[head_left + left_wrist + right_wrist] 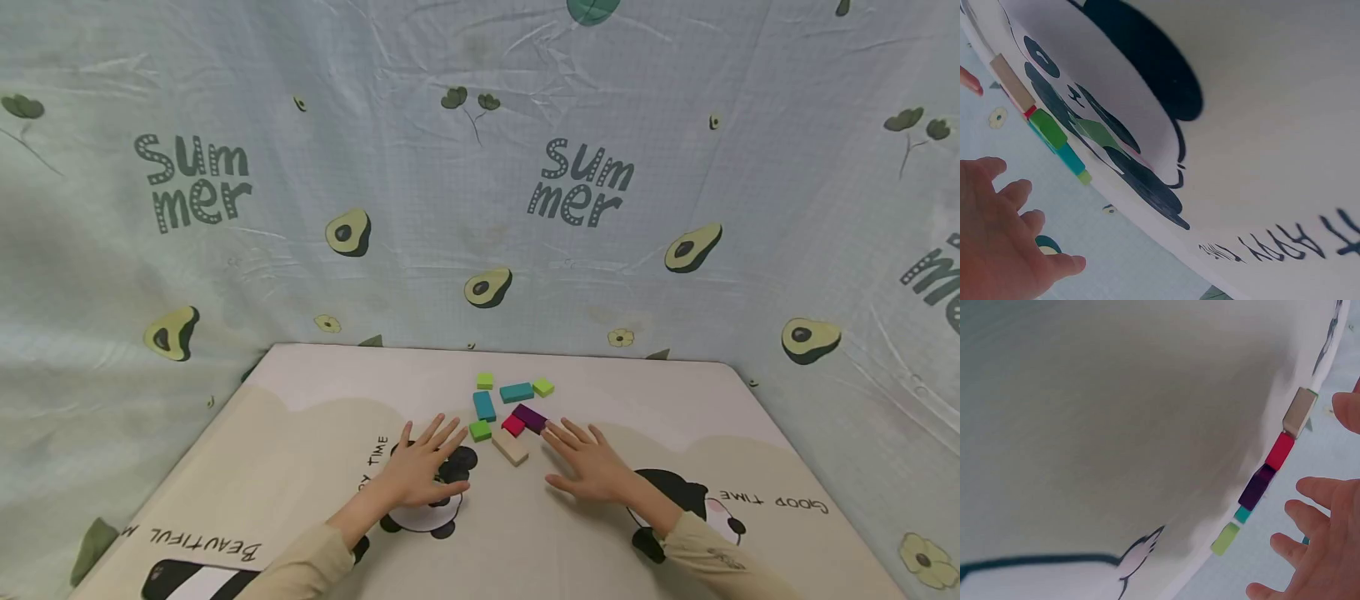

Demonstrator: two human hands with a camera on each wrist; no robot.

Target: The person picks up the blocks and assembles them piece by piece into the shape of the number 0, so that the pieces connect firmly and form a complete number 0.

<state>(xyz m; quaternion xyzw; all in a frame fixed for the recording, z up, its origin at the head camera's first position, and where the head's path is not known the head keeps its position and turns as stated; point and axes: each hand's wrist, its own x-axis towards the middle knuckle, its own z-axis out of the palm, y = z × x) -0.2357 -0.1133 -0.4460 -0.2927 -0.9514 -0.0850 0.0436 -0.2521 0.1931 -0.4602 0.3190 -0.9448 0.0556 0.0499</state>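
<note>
While both hands (pixel 420 475) (pixel 588 467) spread wide, holding nothing, coloured blocks (pixel 513 425) lie between and beyond.

Table (pixel 525 546): cut off at six o'clock, head view
Left hand (pixel 1004 237): cropped at eight o'clock, left wrist view
Right hand (pixel 1335 544): cropped at four o'clock, right wrist view

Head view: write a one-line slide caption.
On a panda-print tabletop, eight small blocks lie between and beyond two spread hands.
</note>
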